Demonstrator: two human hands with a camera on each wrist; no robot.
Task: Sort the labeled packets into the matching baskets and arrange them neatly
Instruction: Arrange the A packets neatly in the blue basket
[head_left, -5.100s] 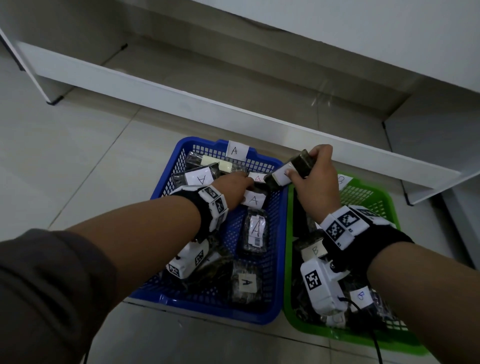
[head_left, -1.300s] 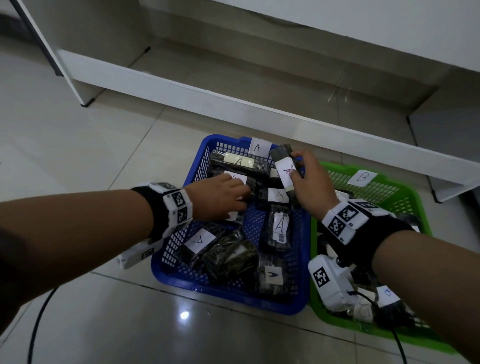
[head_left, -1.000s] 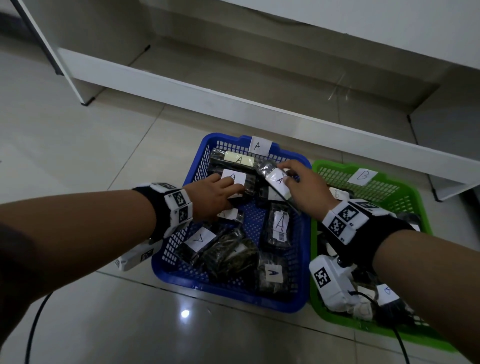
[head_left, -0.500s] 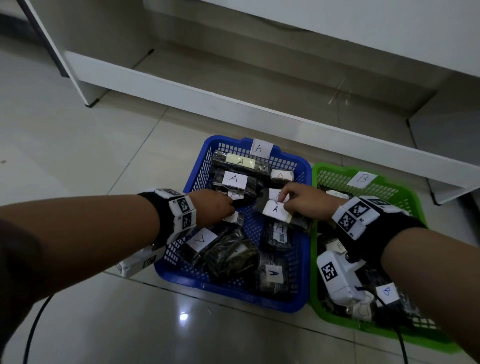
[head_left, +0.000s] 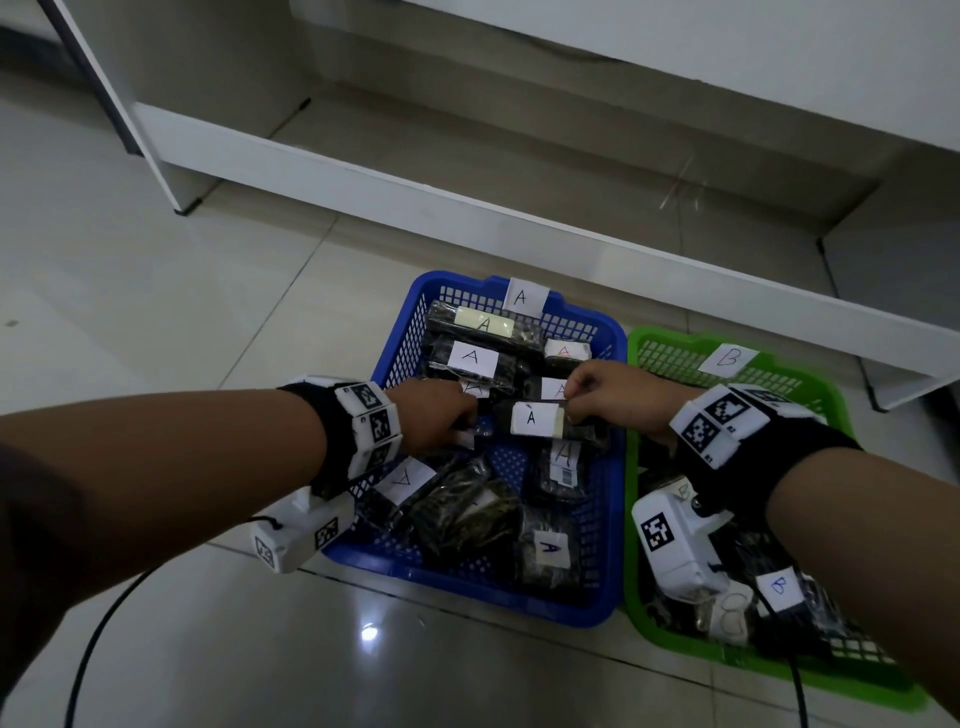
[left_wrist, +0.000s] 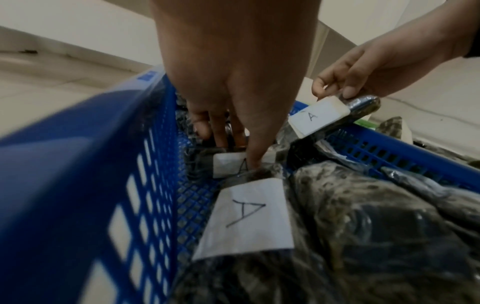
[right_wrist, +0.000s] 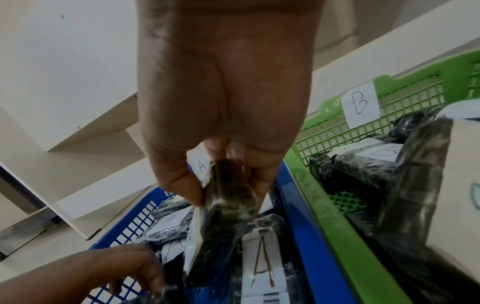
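A blue basket (head_left: 467, 590) tagged A holds several dark packets with white A labels, some in rows at the back and some loose at the front. My right hand (head_left: 569, 413) pinches the right end of one A packet (head_left: 535, 418), held crosswise just above the basket's middle; the right wrist view shows thumb and fingers on its end (right_wrist: 228, 197). My left hand (head_left: 465, 421) reaches down at the basket's left side. Its thumb and fingers close on another A packet (left_wrist: 228, 166), mostly hidden under the hand. The green basket (head_left: 670, 340) tagged B stands to the right.
Several B packets (head_left: 779, 595) lie in the green basket under my right wrist. A low white shelf board (head_left: 467, 208) runs behind both baskets. A black cable (head_left: 88, 649) trails over the tiled floor at the near left.
My right hand brought its A packet from the basket's back edge down to the middle and turned it crosswise. My left hand drew back a little from the second-row packet.
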